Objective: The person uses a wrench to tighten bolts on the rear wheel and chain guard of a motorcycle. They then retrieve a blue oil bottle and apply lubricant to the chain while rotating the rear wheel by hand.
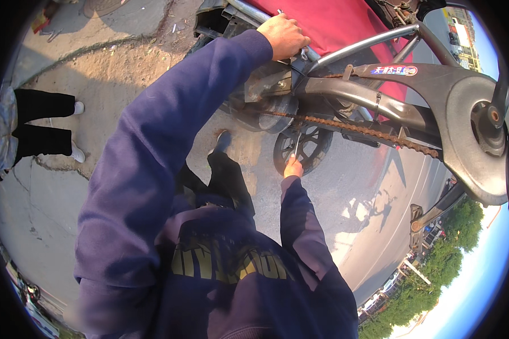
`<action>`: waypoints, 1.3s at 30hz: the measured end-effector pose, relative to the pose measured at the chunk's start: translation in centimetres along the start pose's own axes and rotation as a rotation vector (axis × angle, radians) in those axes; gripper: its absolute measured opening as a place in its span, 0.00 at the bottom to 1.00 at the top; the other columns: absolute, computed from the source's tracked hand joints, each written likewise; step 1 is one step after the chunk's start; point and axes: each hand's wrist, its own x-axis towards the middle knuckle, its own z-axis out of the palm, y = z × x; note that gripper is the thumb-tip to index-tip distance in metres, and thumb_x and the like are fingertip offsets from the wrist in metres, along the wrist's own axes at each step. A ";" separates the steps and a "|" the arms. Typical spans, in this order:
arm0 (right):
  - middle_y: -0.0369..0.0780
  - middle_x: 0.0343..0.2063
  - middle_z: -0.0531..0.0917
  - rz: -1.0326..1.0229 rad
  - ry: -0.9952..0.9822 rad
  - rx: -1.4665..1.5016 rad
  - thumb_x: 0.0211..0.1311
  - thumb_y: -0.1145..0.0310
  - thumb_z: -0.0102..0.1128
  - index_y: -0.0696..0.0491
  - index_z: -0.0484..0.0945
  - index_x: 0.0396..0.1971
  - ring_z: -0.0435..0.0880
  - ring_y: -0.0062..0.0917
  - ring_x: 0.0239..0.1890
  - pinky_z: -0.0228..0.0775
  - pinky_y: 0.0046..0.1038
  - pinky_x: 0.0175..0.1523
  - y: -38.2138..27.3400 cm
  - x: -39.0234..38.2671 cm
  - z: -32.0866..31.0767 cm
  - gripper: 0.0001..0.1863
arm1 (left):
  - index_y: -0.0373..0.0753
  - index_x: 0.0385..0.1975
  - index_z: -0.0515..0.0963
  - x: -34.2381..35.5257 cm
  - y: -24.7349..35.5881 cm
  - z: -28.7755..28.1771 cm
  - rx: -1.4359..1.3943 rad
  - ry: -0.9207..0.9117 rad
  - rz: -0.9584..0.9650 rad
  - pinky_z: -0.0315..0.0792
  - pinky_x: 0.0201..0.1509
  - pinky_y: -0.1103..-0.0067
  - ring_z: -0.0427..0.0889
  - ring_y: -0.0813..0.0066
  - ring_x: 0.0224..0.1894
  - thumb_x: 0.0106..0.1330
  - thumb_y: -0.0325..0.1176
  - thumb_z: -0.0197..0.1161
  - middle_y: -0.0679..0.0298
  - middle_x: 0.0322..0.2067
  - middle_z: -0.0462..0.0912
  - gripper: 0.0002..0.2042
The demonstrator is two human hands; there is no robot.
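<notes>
My left hand [284,37] rests on a grey metal frame tube [249,11], its fingers curled over it beside the red cloth [336,25]. Lower down, my right hand [293,168] grips a thin, shiny metal tool [297,144] that points up toward the chain area. Its exact kind is too small to tell. A rusty chain [373,133] runs from the hub area to the dark chain guard [435,79] on the right. Behind the right hand is a small black spoked wheel [322,148]. The tool's tip is hard to make out against the dark parts.
A crank arm with a pedal [417,226] hangs at the lower right. To the left stands another person in black trousers [45,116] and white shoes. Cracked pavement [119,73] lies beneath. Trees [435,271] and parked vehicles line the road at the far right.
</notes>
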 end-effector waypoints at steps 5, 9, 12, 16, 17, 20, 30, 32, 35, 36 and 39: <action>0.43 0.19 0.82 0.488 -0.666 0.129 0.75 0.50 0.50 0.59 0.84 0.33 0.81 0.34 0.18 0.74 0.37 0.28 -1.6 -6.4 -2.3 0.26 | 0.44 0.37 0.82 1.3 -3.5 -1.7 -0.125 -0.100 0.162 0.80 0.42 0.62 0.88 0.57 0.36 0.64 0.41 0.63 0.60 0.32 0.87 0.09; 0.39 0.16 0.79 0.362 -0.703 0.466 0.74 0.55 0.51 0.59 0.84 0.37 0.77 0.27 0.15 0.74 0.31 0.25 -11.0 -12.1 -1.9 0.22 | 0.44 0.30 0.82 0.6 -8.2 -2.1 -0.084 -0.031 0.242 0.79 0.33 0.61 0.87 0.57 0.27 0.64 0.43 0.60 0.58 0.22 0.85 0.11; 0.40 0.16 0.78 0.226 -0.525 0.504 0.73 0.59 0.52 0.60 0.84 0.37 0.75 0.28 0.13 0.67 0.32 0.21 -19.9 -11.4 -1.9 0.19 | 0.45 0.29 0.81 -0.6 -10.5 -0.2 -0.069 0.048 0.217 0.78 0.32 0.62 0.86 0.59 0.25 0.65 0.45 0.60 0.61 0.21 0.84 0.11; 0.56 0.33 0.87 0.146 -0.378 0.218 0.71 0.53 0.53 0.60 0.86 0.35 0.87 0.51 0.39 0.78 0.45 0.48 -21.4 -6.3 1.6 0.23 | 0.44 0.28 0.80 -0.3 -10.1 0.3 -0.098 0.060 0.259 0.76 0.32 0.62 0.86 0.57 0.26 0.65 0.44 0.61 0.61 0.22 0.84 0.11; 0.57 0.35 0.86 0.153 -0.368 0.181 0.71 0.53 0.53 0.60 0.86 0.36 0.85 0.53 0.43 0.77 0.47 0.51 -21.7 -5.4 1.9 0.23 | 0.44 0.28 0.80 -0.5 -9.9 0.1 -0.148 0.115 0.257 0.76 0.34 0.63 0.86 0.57 0.28 0.65 0.44 0.61 0.60 0.24 0.84 0.11; 0.59 0.38 0.86 0.175 -0.363 0.100 0.71 0.54 0.53 0.61 0.86 0.37 0.84 0.55 0.47 0.76 0.48 0.54 -22.8 -3.4 2.3 0.23 | 0.43 0.30 0.78 -1.0 -9.9 -0.4 -0.251 0.246 0.246 0.76 0.39 0.64 0.86 0.57 0.34 0.65 0.42 0.61 0.58 0.28 0.84 0.10; 0.56 0.38 0.87 0.252 -0.140 -0.047 0.75 0.52 0.48 0.59 0.85 0.35 0.85 0.54 0.47 0.77 0.50 0.53 -28.6 -7.4 4.1 0.25 | 0.42 0.31 0.76 -2.0 -10.7 -0.5 -0.274 0.344 0.241 0.75 0.43 0.64 0.85 0.58 0.36 0.68 0.46 0.60 0.59 0.29 0.82 0.13; 0.56 0.37 0.87 0.237 -0.110 -0.054 0.75 0.50 0.47 0.56 0.85 0.36 0.85 0.54 0.46 0.77 0.51 0.53 -26.9 -6.5 5.9 0.25 | 0.43 0.31 0.76 -0.9 -9.7 0.1 -0.302 0.310 0.212 0.75 0.41 0.64 0.84 0.59 0.35 0.67 0.45 0.61 0.60 0.27 0.81 0.12; 0.56 0.36 0.87 0.187 -0.182 -0.004 0.75 0.49 0.48 0.55 0.85 0.36 0.86 0.54 0.44 0.77 0.53 0.51 -25.4 -6.3 5.5 0.24 | 0.43 0.31 0.76 -1.4 -9.6 1.1 -0.278 0.339 0.207 0.76 0.40 0.64 0.85 0.60 0.34 0.65 0.44 0.61 0.60 0.27 0.82 0.12; 0.56 0.36 0.87 0.197 -0.163 -0.026 0.75 0.50 0.48 0.56 0.85 0.36 0.86 0.54 0.43 0.77 0.53 0.51 -25.8 -6.3 5.2 0.25 | 0.43 0.31 0.76 -1.2 -9.8 1.1 -0.256 0.359 0.207 0.76 0.40 0.64 0.85 0.59 0.34 0.65 0.44 0.61 0.60 0.27 0.82 0.11; 0.55 0.33 0.87 0.192 -0.095 -0.098 0.76 0.51 0.47 0.57 0.83 0.35 0.86 0.54 0.41 0.77 0.53 0.48 -25.8 -7.0 6.6 0.25 | 0.42 0.30 0.75 -1.4 -10.1 0.9 -0.269 0.320 0.217 0.76 0.39 0.65 0.84 0.60 0.31 0.64 0.44 0.61 0.60 0.26 0.82 0.11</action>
